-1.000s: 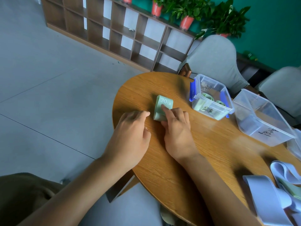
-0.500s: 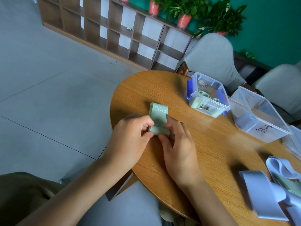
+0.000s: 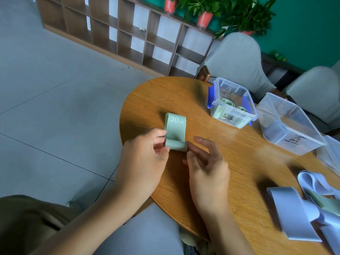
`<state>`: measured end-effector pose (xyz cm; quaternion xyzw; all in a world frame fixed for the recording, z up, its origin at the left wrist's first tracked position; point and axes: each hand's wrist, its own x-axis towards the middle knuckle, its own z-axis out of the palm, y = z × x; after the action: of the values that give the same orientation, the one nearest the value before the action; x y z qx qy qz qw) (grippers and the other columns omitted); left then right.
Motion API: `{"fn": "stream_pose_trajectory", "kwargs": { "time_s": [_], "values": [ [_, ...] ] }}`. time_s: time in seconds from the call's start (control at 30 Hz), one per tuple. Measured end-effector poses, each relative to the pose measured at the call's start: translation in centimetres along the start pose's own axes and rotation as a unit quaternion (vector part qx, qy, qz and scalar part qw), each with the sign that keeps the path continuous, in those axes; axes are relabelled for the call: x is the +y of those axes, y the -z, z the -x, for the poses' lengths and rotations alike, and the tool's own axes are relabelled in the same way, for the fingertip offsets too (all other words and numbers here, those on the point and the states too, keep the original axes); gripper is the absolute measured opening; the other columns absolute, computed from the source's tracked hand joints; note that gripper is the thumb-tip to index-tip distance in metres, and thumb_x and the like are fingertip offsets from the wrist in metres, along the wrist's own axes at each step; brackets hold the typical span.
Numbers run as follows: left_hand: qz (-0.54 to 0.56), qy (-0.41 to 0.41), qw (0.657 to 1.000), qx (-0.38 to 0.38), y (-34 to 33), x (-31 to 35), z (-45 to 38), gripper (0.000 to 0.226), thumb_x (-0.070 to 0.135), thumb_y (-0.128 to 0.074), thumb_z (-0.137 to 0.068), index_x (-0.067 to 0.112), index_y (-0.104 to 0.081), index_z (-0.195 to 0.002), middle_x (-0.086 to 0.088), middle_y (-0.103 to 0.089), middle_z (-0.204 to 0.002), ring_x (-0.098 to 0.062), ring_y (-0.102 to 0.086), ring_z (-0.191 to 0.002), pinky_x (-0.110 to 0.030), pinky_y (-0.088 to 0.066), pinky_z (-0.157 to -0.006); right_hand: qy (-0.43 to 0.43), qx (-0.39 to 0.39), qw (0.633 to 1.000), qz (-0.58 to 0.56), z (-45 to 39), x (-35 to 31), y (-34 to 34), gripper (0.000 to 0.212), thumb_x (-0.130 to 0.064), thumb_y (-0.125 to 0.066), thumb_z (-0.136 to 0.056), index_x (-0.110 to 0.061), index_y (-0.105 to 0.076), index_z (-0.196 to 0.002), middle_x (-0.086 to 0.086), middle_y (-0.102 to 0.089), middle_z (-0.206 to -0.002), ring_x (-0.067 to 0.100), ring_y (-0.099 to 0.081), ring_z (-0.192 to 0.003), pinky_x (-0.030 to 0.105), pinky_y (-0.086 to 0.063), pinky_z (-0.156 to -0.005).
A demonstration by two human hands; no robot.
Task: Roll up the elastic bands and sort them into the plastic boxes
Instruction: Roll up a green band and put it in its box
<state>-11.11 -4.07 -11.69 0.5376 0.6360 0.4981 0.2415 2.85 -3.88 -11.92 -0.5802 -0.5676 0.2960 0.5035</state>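
1. Sage-green rubber, matte and smooth: the elastic band lies on the desk straight ahead of my two hands, marked "30 LB" at its far end. Its near end is already curled into a small roll, and that roll's long axis runs left to right, across my reach.

2. My left hand has the grip: thumb and fingertips pinched on the roll's left end, touching it.

3. My right hand sits just beside the roll's right end, fingers loosely spread and apart. Whether a fingertip actually touches the rubber, I cannot tell. It holds nothing.

4. The flat tail runs away from me, from the roll toward the far edge, so I judge the next move is a push forward, rolling away from my body. The left hand is the nearer and the only one holding; the right needs to close on its end to keep the roll square.

5. Stretchy, thin stuff: I expect it to spring open if the pinch slackens.

6. Further right, a clear hard plastic box with blue clips holds green rolls. That looks like this band's home.

7. Beside it, a second clear box, hand-lettered on its wall.

8. Far right, pale lilac bands lie loose and unrolled, with a green one tangled among them.
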Motion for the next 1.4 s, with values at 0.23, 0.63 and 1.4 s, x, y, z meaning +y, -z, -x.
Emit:
{"fn": "stream_pose_trajectory", "kwargs": {
  "time_s": [0.23, 0.63, 1.4],
  "values": [
    [0.025, 0.026, 0.999, 0.002, 0.1, 0.4, 0.5, 0.041, 0.008, -0.065, -0.09, 0.027, -0.067, -0.126, 0.012, -0.075, -0.112, 0.001, -0.071, -0.093, -0.023, -0.057, -0.088, 0.006, -0.032, 0.999, -0.028, 0.2, -0.3, 0.2, 0.026, 0.002, -0.059, -0.094, -0.017, -0.067, -0.11, -0.01, -0.076, -0.098, 0.009, -0.075, -0.075, 0.019, -0.057, -0.072],
    [0.089, 0.086, 0.992, -0.015, -0.1, 1.0, 1.3, 0.046, 0.01, -0.055, -0.093, 0.027, -0.058, -0.136, 0.022, -0.069, -0.117, 0.012, -0.061, -0.107, 0.004, -0.039, -0.078, -0.1, -0.106, 0.962, -0.229, -0.7, 0.0, 1.7, 0.025, 0.008, -0.053, -0.097, -0.002, -0.065, -0.117, 0.013, -0.073, -0.116, 0.021, -0.067, -0.115, 0.029, -0.061, -0.074],
    [-0.048, 0.013, 0.997, -0.058, 0.6, 0.9, -0.4, 0.042, 0.015, -0.048, -0.096, 0.027, -0.063, -0.133, 0.012, -0.069, -0.125, -0.005, -0.062, -0.113, -0.026, -0.052, -0.095, 0.179, -0.084, 0.936, 0.292, -0.4, 1.1, -0.5, 0.044, -0.015, -0.058, -0.096, -0.015, -0.057, -0.14, 0.005, -0.057, -0.138, 0.024, -0.049, -0.124, 0.04, -0.042, -0.108]
  ]
}}
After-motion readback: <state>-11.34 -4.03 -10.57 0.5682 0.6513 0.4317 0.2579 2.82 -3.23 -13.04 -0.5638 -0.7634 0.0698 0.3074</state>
